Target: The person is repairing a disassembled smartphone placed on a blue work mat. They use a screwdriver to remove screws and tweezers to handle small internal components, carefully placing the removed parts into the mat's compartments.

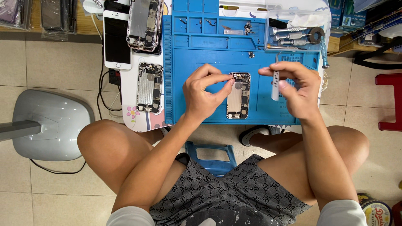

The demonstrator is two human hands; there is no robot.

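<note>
Beige floor tiles surround a small white tabletop [130, 90] that carries a blue repair mat [209, 52] with moulded compartments along its far edge. Seen from my head camera: at the middle of the mat lies an opened phone chassis [238, 96], back down, its internal parts exposed. My left hand [205, 94] rests at the upper left corner of this chassis, thumb and forefinger pinched shut on a very small part there, too small to identify. My right hand [295, 86] hovers just right of the chassis, above the mat, its fingers closed around a slim silver screwdriver [275, 81] held roughly upright, tip down. On the tabletop left of the mat lies a second opened chassis [149, 88]; beyond it a white phone [117, 39], screen up, and a third opened chassis [144, 23]. At the mat's far right a clear tray [293, 31] holds several metal screwdrivers. A grey lamp base [50, 129] stands on the floor to my left, a red stool [391, 100] to my right, and a blue stool [211, 157] shows between my knees.
</note>
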